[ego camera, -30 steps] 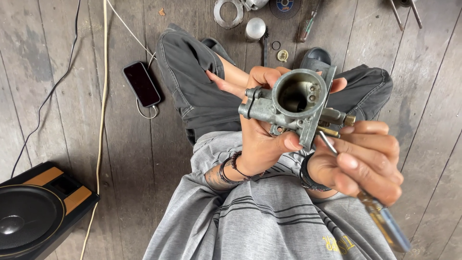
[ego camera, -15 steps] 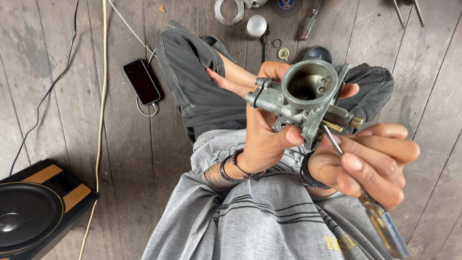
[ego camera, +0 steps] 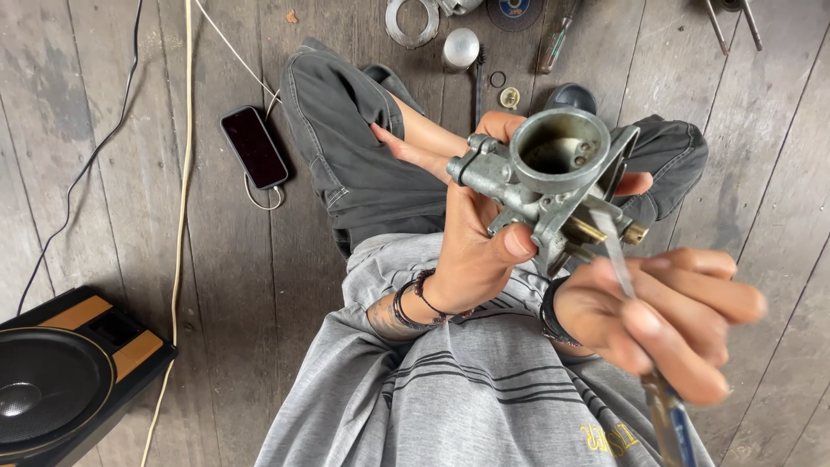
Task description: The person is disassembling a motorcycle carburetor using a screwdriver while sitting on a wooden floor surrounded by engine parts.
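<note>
The left hand (ego camera: 471, 259) closes its grip around the dull grey cast-metal carburettor body (ego camera: 549, 186), thumb pressed flat on the near face and the other digits wrapped behind, so that the part is carried in the air above the person's lap with its round open bore tilted up towards the camera. The right hand (ego camera: 657, 316) is closed on the handle of a slim screwdriver with a steel shaft (ego camera: 616, 251), whose tip meets the casting beside the small brass fittings (ego camera: 605, 232) on its lower right flank. Judged from its solid casting, the body looks stiff and fairly heavy for its size, unlikely to yield under a firm hold; its greasy-looking surface may be slippery, and the protruding brass parts and thin flange seem the spots most easily damaged. The thick middle of the casting, where the palm already sits, appears the safest place to hold. Further out, on the weathered grey wooden plank floor (ego camera: 216, 259), lie a black smartphone on a white cable (ego camera: 253, 147), a flat metal ring (ego camera: 412, 22), a small silver dome-shaped cap (ego camera: 461, 47) and a black loudspeaker with orange trim (ego camera: 60, 385).
</note>
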